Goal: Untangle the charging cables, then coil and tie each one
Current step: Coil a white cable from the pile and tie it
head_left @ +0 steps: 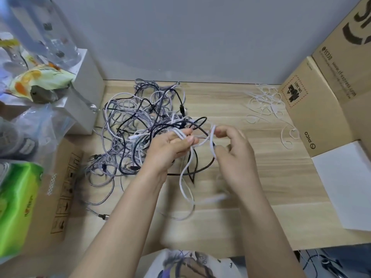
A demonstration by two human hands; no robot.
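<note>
A tangled heap of charging cables, white, grey braided and black, lies on the wooden table left of centre. My left hand grips folded strands of a white cable above the heap's right edge. My right hand pinches a loop of the same white cable between thumb and fingers just to the right. The cable's slack hangs below both hands and trails onto the table towards me. A black cable loops under the hands. A scatter of white ties lies at the back right.
Cardboard boxes stand along the right side, with a white sheet in front of them. On the left are a white box, snack bags, a green tissue pack and a flat carton.
</note>
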